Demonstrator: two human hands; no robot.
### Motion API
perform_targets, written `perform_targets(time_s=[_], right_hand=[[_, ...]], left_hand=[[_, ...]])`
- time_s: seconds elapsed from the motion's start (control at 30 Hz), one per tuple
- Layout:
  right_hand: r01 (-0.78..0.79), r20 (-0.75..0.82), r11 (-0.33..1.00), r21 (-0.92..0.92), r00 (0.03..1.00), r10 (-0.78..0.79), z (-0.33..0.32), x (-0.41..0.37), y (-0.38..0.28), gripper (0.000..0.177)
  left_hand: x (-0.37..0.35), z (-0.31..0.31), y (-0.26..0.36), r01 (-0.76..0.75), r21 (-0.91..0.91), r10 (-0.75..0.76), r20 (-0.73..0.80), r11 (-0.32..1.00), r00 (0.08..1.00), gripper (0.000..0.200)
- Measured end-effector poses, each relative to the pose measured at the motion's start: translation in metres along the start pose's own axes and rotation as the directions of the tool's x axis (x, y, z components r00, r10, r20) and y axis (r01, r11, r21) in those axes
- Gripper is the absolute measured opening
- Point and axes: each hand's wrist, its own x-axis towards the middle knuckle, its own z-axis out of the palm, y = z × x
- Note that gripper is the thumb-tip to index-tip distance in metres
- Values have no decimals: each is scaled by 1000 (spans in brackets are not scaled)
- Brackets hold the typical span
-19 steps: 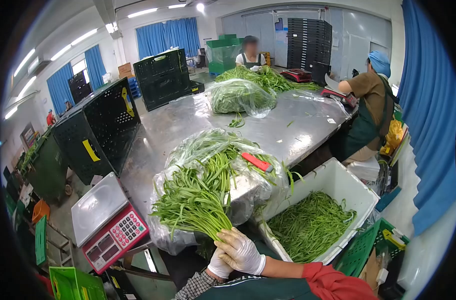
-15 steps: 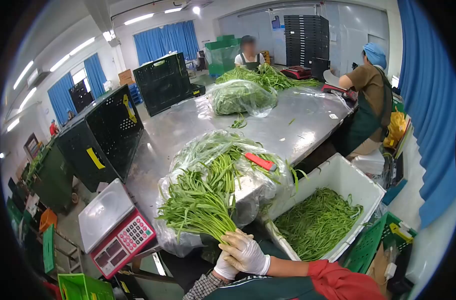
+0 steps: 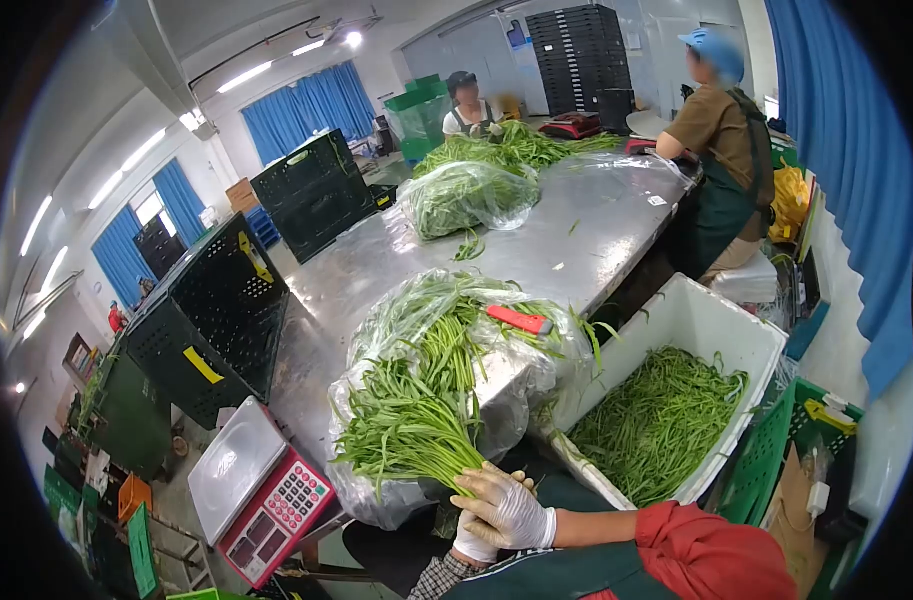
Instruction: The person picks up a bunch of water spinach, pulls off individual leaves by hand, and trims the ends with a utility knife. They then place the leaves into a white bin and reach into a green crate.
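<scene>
My right hand point(image 3: 513, 510), in a whitish glove below a red sleeve, is closed at the stem ends of a bunch of leafy greens point(image 3: 408, 420). Beneath it, my left hand point(image 3: 473, 543) also wears a glove and closes around the same stems; its fingers are largely hidden. The long-stemmed leaves fan out away from me over an open clear plastic bag point(image 3: 371, 497). More greens point(image 3: 446, 335) lie in that bag. On top of the plastic rests a red tool with a grey end point(image 3: 519, 320).
A red-and-white scale point(image 3: 276, 510) stands left of the bag. At right is a white foam box point(image 3: 731, 335) holding loose greens point(image 3: 666, 415). Black crates point(image 3: 316, 190) sit along the metal table's point(image 3: 361, 255) left side. Two people are across the table, near another bagged pile point(image 3: 471, 195).
My view has tilted and shifted, so the scale and foam box sit further right. Both hands keep hold of the bunch. The person at right stands more upright.
</scene>
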Motion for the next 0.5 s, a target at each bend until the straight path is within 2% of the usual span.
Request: perform_targets(time_s=[0.1,0.23,0.3,0.4,0.5], right_hand=[[-11,12,1000,-5,1000,11,-4,2,-3,44],[-27,50,997,-70,998,30,-14,3,-7,43],[-34,19,994,-107,999,37,-20,3,-10,43],[-41,-63,991,-125,997,34,-27,1,-9,44],[-53,-92,989,-137,995,40,-27,-4,-3,48]], left_hand=[[1,-36,11,124,-77,-124,8,989,992,33],[-2,-78,11,209,-176,-201,61,962,978,36],[-1,-67,14,215,-199,-209,49,956,977,37],[-4,-24,20,180,-165,-195,-80,970,978,37],[1,-9,24,167,-250,-195,-90,954,977,40]])
